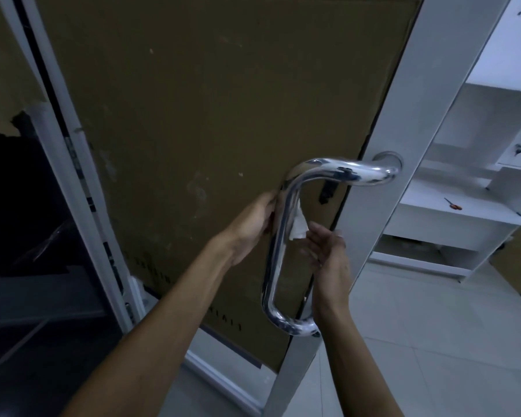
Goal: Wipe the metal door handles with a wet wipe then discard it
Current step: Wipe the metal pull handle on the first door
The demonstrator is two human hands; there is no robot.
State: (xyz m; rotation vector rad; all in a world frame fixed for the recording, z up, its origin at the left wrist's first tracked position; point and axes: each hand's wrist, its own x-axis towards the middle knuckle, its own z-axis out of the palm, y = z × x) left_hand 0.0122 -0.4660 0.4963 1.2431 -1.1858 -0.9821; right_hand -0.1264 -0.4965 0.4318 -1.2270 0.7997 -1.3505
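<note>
Door handle: a polished metal door handle (pixel 278 236), bent in a long C shape, is fixed to the pale metal door frame (pixel 403 164) at a round mount near the top right and again at the bottom; its long bar runs down the middle of the view.
Wet wipe: a small white wet wipe (pixel 297 225) sits against the upper part of the bar, on its right side, and appears to pass behind the bar toward the left.
Left hand: the left hand (pixel 253 227) is just left of the bar, fingers curled at the bar's edge where the wipe seems to come round (the fingertips are hidden behind the metal, so I cannot tell whether they pinch the wipe or only rest on the handle).
Right hand: the right hand (pixel 328 251) is just right of the bar, palm turned toward it, fingers fairly straight; its fingertips meet the lower edge of the wipe, touching rather than clenching it.
Door panel: brown cardboard (pixel 208 115) covers the panel behind the handle, with faint smudges on it.
Right background: white shelves (pixel 463 212) stand beyond the frame, and a small orange-handled tool (pixel 453 204) lies on one shelf.
Floor: pale floor tiles (pixel 433 341) show below the shelves.
</note>
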